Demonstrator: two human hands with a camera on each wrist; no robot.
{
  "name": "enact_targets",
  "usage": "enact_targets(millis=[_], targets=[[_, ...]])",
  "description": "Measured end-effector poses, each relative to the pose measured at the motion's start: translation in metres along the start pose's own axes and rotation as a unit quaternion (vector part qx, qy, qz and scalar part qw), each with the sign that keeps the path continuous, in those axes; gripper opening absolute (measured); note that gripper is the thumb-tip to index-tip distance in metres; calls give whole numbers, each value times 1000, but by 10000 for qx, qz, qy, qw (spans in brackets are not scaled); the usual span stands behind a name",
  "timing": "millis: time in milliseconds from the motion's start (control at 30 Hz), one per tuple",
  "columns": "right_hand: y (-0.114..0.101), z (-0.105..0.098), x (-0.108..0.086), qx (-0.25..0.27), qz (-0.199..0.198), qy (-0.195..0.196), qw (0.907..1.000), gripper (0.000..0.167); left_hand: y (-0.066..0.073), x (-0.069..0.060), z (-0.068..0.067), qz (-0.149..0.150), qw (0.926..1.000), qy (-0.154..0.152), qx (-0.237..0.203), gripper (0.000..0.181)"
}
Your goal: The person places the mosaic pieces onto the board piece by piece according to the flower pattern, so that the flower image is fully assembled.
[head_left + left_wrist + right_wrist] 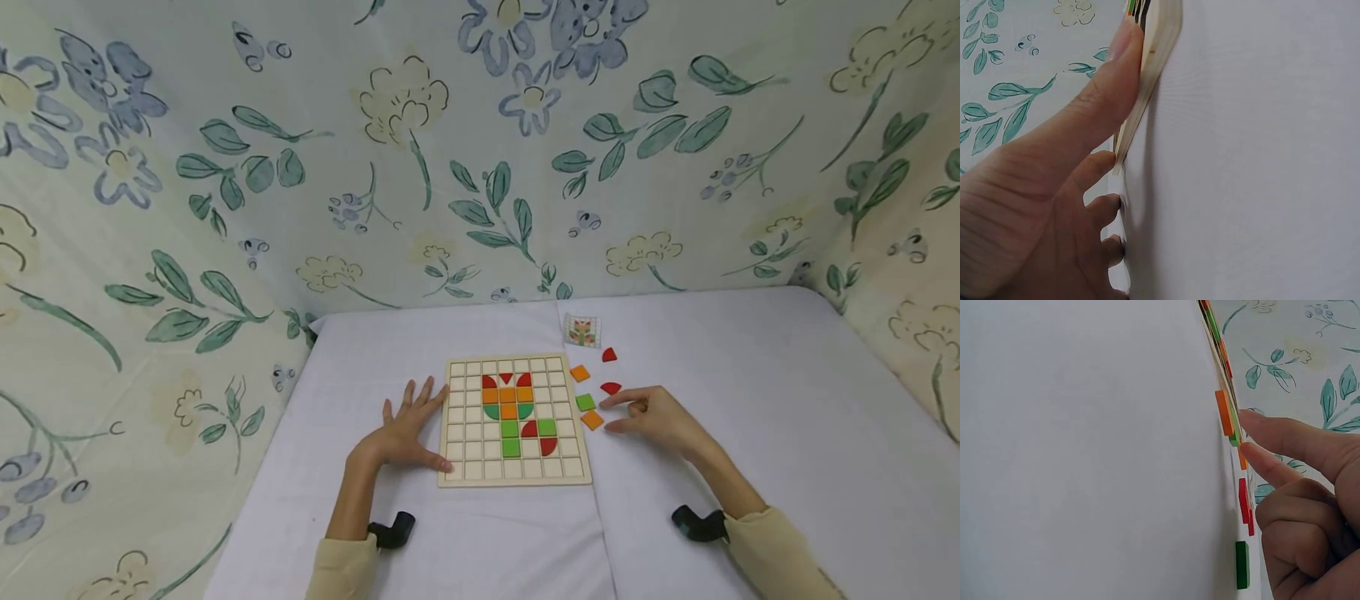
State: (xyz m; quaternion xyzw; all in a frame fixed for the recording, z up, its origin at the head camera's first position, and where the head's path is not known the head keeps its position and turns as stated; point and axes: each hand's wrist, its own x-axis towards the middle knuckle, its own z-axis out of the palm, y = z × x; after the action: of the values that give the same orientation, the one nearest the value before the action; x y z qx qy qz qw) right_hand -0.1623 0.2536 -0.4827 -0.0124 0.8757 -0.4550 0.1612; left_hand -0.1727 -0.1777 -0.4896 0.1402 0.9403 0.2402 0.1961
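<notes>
A wooden grid board lies on the white table, with orange, red and green pieces set in its squares. My left hand is spread at the board's left side, its thumb on the near left corner. In the left wrist view that thumb lies against the board's edge. To the right of the board, my right hand holds its thumb and index finger apart, beside a green square and an orange square. Nothing shows between those fingertips; the other fingers are curled in.
Another orange square and two red quarter-circle pieces lie right of the board. A small pattern card rests behind them. One dark green piece shows in the right wrist view. Floral cloth hangs behind the table.
</notes>
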Motion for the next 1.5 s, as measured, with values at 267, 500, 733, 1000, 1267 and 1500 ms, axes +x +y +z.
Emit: enact_targets(millis=[267,500,733,1000,1267,1500], targets=[[-2,13,6,-76,169,74,9998,41,0,1,0,-4,10000,0,-2,131],[-3,17,10,-193,170,115,9996,35,1,0,-1,12,10000,6,-40,131],[-1,16,10,-200,90,179,9996,36,1,-1,-2,32,10000,-9,-34,131],[-2,15,8,-210,157,58,9996,34,-1,0,-1,52,10000,-29,-24,131],[-6,12,5,-248,212,105,9994,34,-1,0,0,40,10000,-27,19,131],[-6,12,8,-188,97,158,9997,34,0,-1,-1,41,10000,-25,7,131]])
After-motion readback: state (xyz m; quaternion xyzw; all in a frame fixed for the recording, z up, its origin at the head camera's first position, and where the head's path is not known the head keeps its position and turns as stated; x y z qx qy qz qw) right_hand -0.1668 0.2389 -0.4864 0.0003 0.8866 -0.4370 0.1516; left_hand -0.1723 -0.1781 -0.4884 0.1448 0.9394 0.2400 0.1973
